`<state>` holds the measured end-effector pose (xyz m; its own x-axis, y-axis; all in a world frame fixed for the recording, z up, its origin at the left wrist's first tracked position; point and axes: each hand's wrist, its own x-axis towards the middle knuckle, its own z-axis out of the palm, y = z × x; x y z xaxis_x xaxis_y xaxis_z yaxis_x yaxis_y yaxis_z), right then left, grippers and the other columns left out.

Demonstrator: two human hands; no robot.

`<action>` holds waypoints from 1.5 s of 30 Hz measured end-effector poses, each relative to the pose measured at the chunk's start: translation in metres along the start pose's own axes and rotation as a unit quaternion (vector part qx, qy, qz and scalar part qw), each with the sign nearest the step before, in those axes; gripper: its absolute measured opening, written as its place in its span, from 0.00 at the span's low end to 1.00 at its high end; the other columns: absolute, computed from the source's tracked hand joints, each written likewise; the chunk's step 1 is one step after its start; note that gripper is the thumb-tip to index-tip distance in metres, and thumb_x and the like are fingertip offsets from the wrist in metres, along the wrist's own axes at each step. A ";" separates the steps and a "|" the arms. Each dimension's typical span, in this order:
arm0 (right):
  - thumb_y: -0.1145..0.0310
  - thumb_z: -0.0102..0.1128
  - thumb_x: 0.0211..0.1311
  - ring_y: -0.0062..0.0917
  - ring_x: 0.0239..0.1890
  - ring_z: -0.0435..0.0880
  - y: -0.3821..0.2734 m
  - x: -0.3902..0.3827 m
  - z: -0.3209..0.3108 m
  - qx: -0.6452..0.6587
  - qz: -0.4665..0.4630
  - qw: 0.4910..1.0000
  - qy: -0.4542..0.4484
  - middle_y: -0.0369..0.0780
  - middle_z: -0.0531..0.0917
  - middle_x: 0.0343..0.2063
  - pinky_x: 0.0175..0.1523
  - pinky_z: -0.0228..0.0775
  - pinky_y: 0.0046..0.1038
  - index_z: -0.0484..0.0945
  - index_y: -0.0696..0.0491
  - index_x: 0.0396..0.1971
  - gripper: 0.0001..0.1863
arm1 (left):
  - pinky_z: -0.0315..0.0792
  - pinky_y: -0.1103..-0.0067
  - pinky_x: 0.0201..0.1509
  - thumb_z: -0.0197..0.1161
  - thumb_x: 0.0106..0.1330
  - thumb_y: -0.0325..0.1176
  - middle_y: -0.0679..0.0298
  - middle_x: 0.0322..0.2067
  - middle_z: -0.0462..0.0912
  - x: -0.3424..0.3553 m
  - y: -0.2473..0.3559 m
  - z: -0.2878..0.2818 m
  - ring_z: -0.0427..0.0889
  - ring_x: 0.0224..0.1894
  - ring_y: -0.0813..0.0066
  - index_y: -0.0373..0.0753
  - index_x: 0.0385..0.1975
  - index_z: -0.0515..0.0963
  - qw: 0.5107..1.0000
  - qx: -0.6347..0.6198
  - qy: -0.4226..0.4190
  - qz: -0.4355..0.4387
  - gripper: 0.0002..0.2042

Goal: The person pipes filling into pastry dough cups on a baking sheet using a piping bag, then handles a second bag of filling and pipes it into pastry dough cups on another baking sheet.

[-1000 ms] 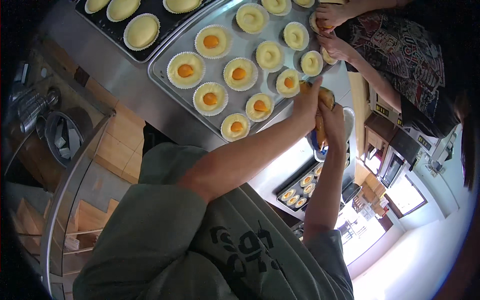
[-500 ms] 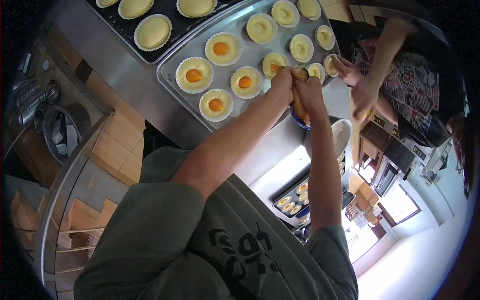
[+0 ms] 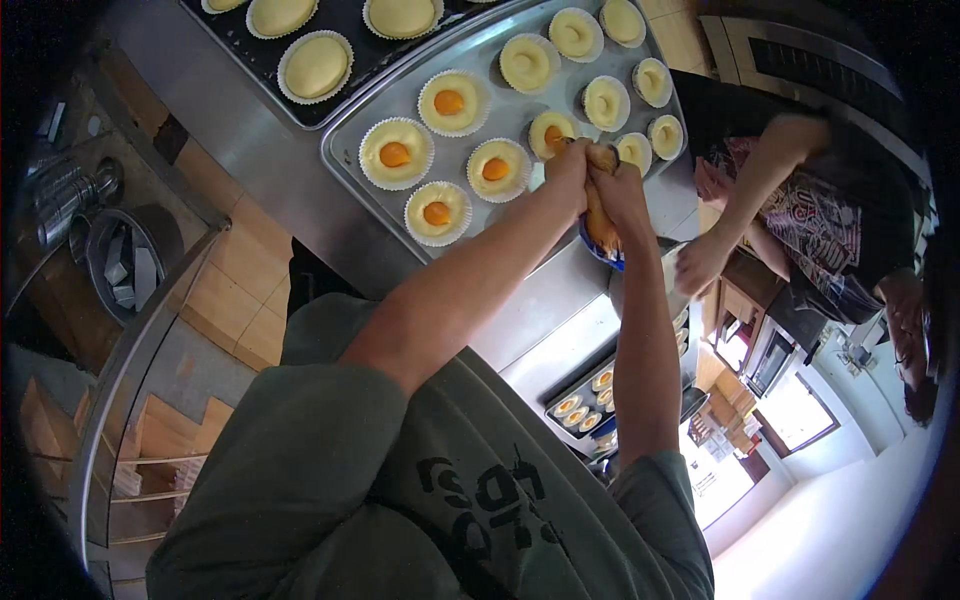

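In the head view, the person's left hand and right hand are together, both clamped around a bag of orange-brown filling over the near side of a metal tray. Paper-cupped dough rounds fill the tray, several with orange centres. A co-worker's hand is nearby.
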<state>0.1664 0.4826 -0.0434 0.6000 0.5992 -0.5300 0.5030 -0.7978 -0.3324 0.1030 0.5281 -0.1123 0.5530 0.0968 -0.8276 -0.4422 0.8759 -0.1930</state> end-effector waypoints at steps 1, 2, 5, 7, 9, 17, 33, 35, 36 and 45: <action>0.60 0.64 0.66 0.32 0.37 0.87 0.008 -0.006 -0.001 0.053 -0.013 0.998 0.017 0.47 0.87 0.36 0.42 0.78 0.35 0.81 0.69 0.44 0.22 | 0.82 0.63 0.47 0.62 0.67 0.41 0.53 0.41 0.82 -0.014 -0.003 0.004 0.84 0.41 0.58 0.32 0.42 0.77 0.999 0.023 -0.001 0.022 0.16; 0.63 0.63 0.67 0.31 0.38 0.87 0.015 -0.012 -0.003 0.107 -0.026 0.993 0.034 0.45 0.87 0.38 0.42 0.78 0.35 0.81 0.68 0.45 0.21 | 0.82 0.64 0.47 0.64 0.67 0.43 0.54 0.41 0.82 -0.027 -0.006 0.009 0.84 0.40 0.59 0.32 0.42 0.77 0.998 0.046 -0.002 0.043 0.18; 0.66 0.62 0.67 0.31 0.41 0.87 0.020 -0.035 -0.020 0.208 -0.005 0.978 0.027 0.44 0.86 0.42 0.45 0.79 0.34 0.79 0.65 0.50 0.19 | 0.80 0.68 0.46 0.69 0.64 0.47 0.56 0.41 0.82 -0.071 -0.001 0.026 0.84 0.40 0.63 0.32 0.42 0.77 0.987 0.152 0.021 0.052 0.21; 0.67 0.62 0.68 0.31 0.42 0.87 0.015 -0.057 -0.024 0.260 0.006 0.965 0.021 0.43 0.86 0.44 0.46 0.79 0.33 0.78 0.63 0.53 0.19 | 0.80 0.70 0.45 0.71 0.63 0.48 0.57 0.42 0.82 -0.093 -0.005 0.026 0.83 0.40 0.65 0.33 0.42 0.77 0.976 0.205 0.036 0.057 0.23; 0.63 0.66 0.65 0.34 0.44 0.87 0.010 -0.084 -0.033 0.289 0.067 0.953 0.061 0.45 0.86 0.43 0.49 0.78 0.35 0.77 0.64 0.55 0.24 | 0.79 0.71 0.47 0.72 0.61 0.52 0.57 0.38 0.81 -0.114 -0.017 0.028 0.83 0.40 0.66 0.32 0.41 0.76 0.962 0.249 -0.030 0.104 0.26; 0.71 0.67 0.64 0.31 0.46 0.86 -0.027 -0.211 -0.003 0.387 -0.077 0.919 -0.021 0.41 0.86 0.43 0.52 0.79 0.31 0.71 0.60 0.62 0.28 | 0.78 0.75 0.47 0.72 0.64 0.45 0.62 0.43 0.82 -0.172 0.007 -0.084 0.83 0.45 0.70 0.33 0.44 0.78 0.904 0.372 -0.114 0.178 0.21; 0.65 0.68 0.58 0.41 0.38 0.86 0.040 -0.050 0.061 -0.081 -0.132 0.951 0.269 0.42 0.83 0.38 0.44 0.79 0.41 0.85 0.48 0.38 0.09 | 0.76 0.77 0.37 0.55 0.74 0.50 0.61 0.34 0.78 -0.378 0.247 -0.183 0.78 0.31 0.73 0.35 0.53 0.75 0.943 0.188 -0.117 0.249 0.23; 0.64 0.68 0.58 0.42 0.39 0.86 0.042 -0.039 0.068 -0.094 -0.136 0.950 0.265 0.42 0.83 0.39 0.45 0.79 0.42 0.85 0.47 0.38 0.09 | 0.75 0.79 0.38 0.53 0.75 0.50 0.61 0.35 0.78 -0.396 0.272 -0.212 0.77 0.34 0.74 0.34 0.53 0.76 0.929 0.171 -0.112 0.308 0.23; 0.63 0.68 0.58 0.42 0.40 0.86 0.045 -0.033 0.071 -0.113 -0.130 0.952 0.254 0.42 0.83 0.39 0.45 0.79 0.43 0.85 0.47 0.38 0.09 | 0.75 0.79 0.38 0.53 0.75 0.50 0.61 0.35 0.78 -0.405 0.275 -0.216 0.77 0.34 0.74 0.34 0.53 0.76 0.927 0.171 -0.113 0.313 0.23; 0.61 0.68 0.62 0.37 0.38 0.87 0.053 -0.083 0.038 0.035 -0.039 0.959 0.278 0.43 0.85 0.39 0.45 0.79 0.38 0.84 0.53 0.47 0.17 | 0.76 0.78 0.38 0.54 0.76 0.53 0.60 0.37 0.79 -0.435 0.266 -0.225 0.79 0.35 0.73 0.35 0.51 0.77 0.923 0.148 -0.136 0.330 0.24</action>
<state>0.1192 0.3879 -0.0467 0.8111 0.5848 -0.0111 0.5282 -0.7406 -0.4154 -0.4137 0.6127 0.0779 0.4068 0.7340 -0.5438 -0.5559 0.6713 0.4902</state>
